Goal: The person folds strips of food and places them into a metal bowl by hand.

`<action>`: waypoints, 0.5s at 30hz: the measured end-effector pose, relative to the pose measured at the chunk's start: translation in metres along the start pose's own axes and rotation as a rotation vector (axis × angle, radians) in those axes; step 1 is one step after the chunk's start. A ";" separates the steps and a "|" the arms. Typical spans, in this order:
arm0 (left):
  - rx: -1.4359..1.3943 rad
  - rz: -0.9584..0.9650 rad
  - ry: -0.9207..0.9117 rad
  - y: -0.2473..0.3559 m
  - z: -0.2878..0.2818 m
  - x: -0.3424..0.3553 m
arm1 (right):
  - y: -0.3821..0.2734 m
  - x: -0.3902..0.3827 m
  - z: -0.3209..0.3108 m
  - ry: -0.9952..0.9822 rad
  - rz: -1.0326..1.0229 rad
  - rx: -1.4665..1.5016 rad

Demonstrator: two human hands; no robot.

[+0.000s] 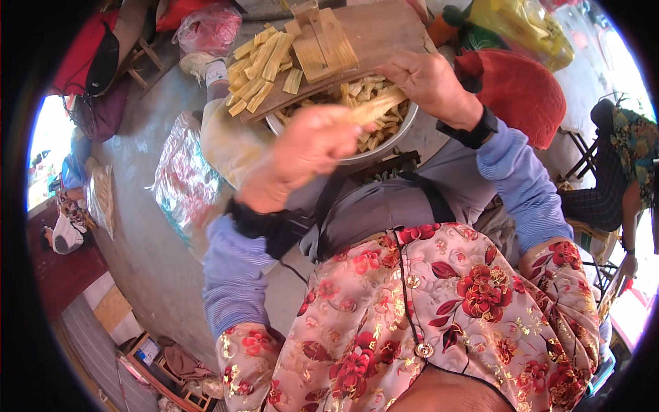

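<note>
Above the round metal basin (392, 145), the left hand (302, 152), blurred, is curled narrow with 1 pale yellow strip (379, 106) at its fingertips; the right hand (431, 82) bends over the strip's other end, thumb and fingers close together, though I cannot tell whether it grips that end or only touches it; the strip slants up to the right between the 2 hands and looks fibrous, but bamboo shoot or tofu skin I cannot tell; beneath it, yellow pieces (390, 123) heap in the basin; across the basin's far side lies a wooden board (395, 31), with a pile of yellow strips (264, 65) at its left end and a wooden block (326, 48) beside them; the step in hand seems to be working 1 strip with the fingers over the basin; the next move seems to call for a sure pinch at each end, with the strip kept inside the rim; farther out are a red cloth (525, 96), a yellow plastic bag (528, 31) and, on the floor at left, crumpled clear plastic (184, 172).
</note>
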State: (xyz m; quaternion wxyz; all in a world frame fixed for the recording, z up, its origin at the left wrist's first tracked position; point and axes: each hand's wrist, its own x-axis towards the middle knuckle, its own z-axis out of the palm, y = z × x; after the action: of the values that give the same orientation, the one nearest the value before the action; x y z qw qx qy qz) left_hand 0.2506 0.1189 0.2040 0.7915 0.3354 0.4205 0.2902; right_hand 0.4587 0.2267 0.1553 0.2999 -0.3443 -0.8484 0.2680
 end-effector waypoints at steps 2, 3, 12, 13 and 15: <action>0.332 0.199 0.193 0.018 -0.008 0.001 | -0.007 -0.002 -0.008 -0.126 -0.170 -0.001; 0.417 0.297 0.249 0.026 -0.010 0.005 | -0.012 -0.010 -0.003 -0.326 -0.037 0.102; -0.250 0.246 0.086 -0.017 0.008 0.058 | -0.036 -0.011 0.011 -0.010 0.331 0.722; -0.263 0.215 0.060 -0.020 0.012 0.059 | -0.033 -0.015 0.014 0.098 0.238 0.374; -0.309 0.207 0.029 -0.024 0.021 0.062 | -0.027 -0.018 0.014 0.161 0.187 -0.067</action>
State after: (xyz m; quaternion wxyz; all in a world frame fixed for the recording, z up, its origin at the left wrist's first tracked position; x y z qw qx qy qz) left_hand 0.3028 0.1444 0.1654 0.7935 0.2473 0.3454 0.4358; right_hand 0.4476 0.1935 0.1574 0.3290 -0.4521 -0.7942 0.2380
